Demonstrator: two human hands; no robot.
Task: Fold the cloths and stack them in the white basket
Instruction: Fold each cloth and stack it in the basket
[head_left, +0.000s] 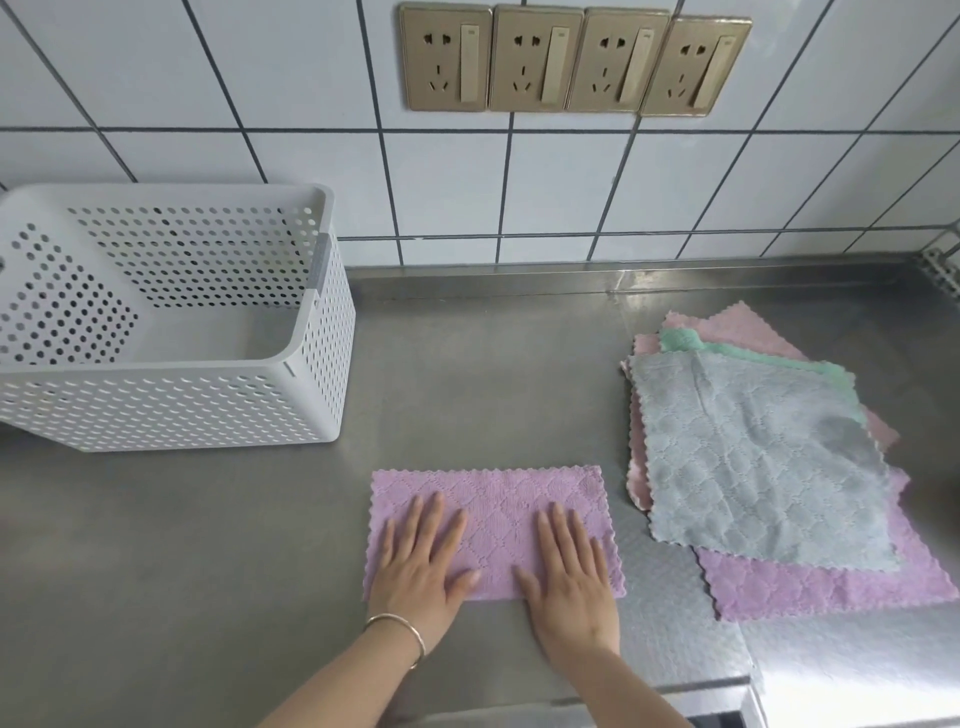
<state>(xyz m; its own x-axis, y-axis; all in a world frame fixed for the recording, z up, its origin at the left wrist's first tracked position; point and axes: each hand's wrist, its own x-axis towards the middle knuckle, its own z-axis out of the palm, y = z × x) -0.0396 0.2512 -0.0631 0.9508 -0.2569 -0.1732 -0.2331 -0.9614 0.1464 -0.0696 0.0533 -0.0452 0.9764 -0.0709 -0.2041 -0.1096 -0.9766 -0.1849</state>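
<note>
A purple cloth (493, 504), folded into a rectangle, lies flat on the steel counter in front of me. My left hand (421, 561) presses flat on its left half, fingers straight. My right hand (569, 571) presses flat on its right half in the same way. To the right sits a loose pile of unfolded cloths, with a grey cloth (753, 457) on top, a green cloth (685, 340) peeking out behind it, and a pink cloth (737, 325) and a purple cloth (831, 584) below. The white perforated basket (291, 410) stands at the left and holds nothing that I can see.
The steel counter (493, 374) runs back to a white tiled wall with a row of gold sockets (571, 62). The counter's front edge (571, 701) is just below my wrists. A metal rack corner (943, 265) shows at the far right.
</note>
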